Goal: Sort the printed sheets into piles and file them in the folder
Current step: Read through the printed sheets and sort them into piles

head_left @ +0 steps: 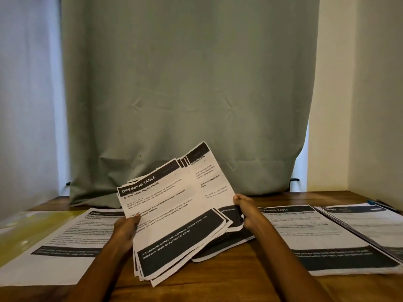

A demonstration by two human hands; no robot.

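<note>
**Sheet stack held above worktop, piles to either side**

At centre frame, slightly below the middle, both hands hold a fanned stack of printed sheets (174, 214) raised above the wooden worktop (229, 277). The left hand (126, 227) grips the stack's left edge, thumb on the top sheet's face. The right hand (246, 212) grips the stack's right edge, fingers curled round the paper, which crumples at that corner.

Stack appearance: white paper, each sheet with a black header band and a black footer block. The top sheet header reads "DRESSING TABLE", with the bold title "Bottle Label Replacement" below it. Its footer carries white text on black about cosmetic bottles and adhesive labels. The sheets are offset from one another, so several edges show along the lower left and upper right. The stack is tilted, its header end toward the upper right.

Directly below and behind the held stack, a further pile (220, 243) lies flat on the worktop, dark footer blocks visible.

At lower left, a flat pile (65, 243) of the same format rests on the worktop. Just left of it lies a yellow translucent folder (24, 232).

At lower right, another flat pile (314, 240) shows a "DRESSING TABLE" header; beside it, at the right frame edge, lies one more pile (375, 225).

Across the upper frame hangs a grey-green curtain (187, 83).
</note>
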